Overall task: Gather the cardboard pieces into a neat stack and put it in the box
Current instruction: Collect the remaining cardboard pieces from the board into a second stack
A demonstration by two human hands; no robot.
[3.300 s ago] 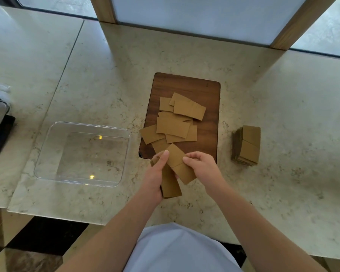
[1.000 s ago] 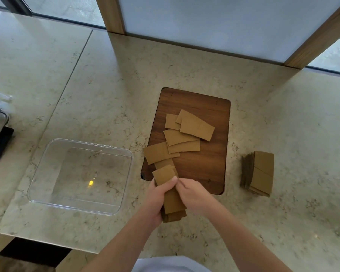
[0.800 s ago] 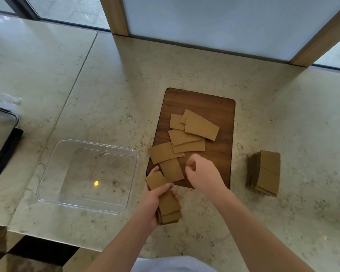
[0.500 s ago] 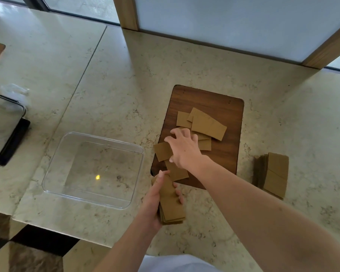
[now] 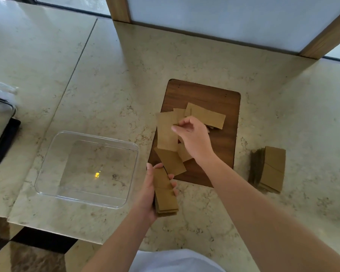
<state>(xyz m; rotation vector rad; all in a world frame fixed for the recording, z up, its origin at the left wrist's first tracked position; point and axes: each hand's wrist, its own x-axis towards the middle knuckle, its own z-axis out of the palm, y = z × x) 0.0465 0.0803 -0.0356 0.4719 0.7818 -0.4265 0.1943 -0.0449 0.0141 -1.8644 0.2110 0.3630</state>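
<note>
Left hand [image 5: 148, 190] is closed around a small stack of cardboard pieces [image 5: 165, 195], thumb on the left edge, fingertips curled over the right edge, held just above the marble counter [image 5: 106, 79] near the front edge of the wooden board [image 5: 220, 146]. Right hand [image 5: 192, 138] reaches over the board and pinches one cardboard piece [image 5: 166, 132] between thumb and forefinger at its upper right corner (piece looks lifted and tilted, other fingers loosely curled). Loose pieces on the board: one long piece [image 5: 206, 117] at the far side, another piece [image 5: 173, 160] lying at an angle by the board's near-left corner, just beyond the held stack, plus a couple partly hidden under the right hand. Clear plastic box [image 5: 53, 173] sits on the counter left of the board, near but not touching, with no cardboard in it. A second stack of cardboard [image 5: 271, 169] rests on the counter right of the board, well apart from both hands. Dark flat object [image 5: 3, 142] at the far left edge, partly cut off.
</note>
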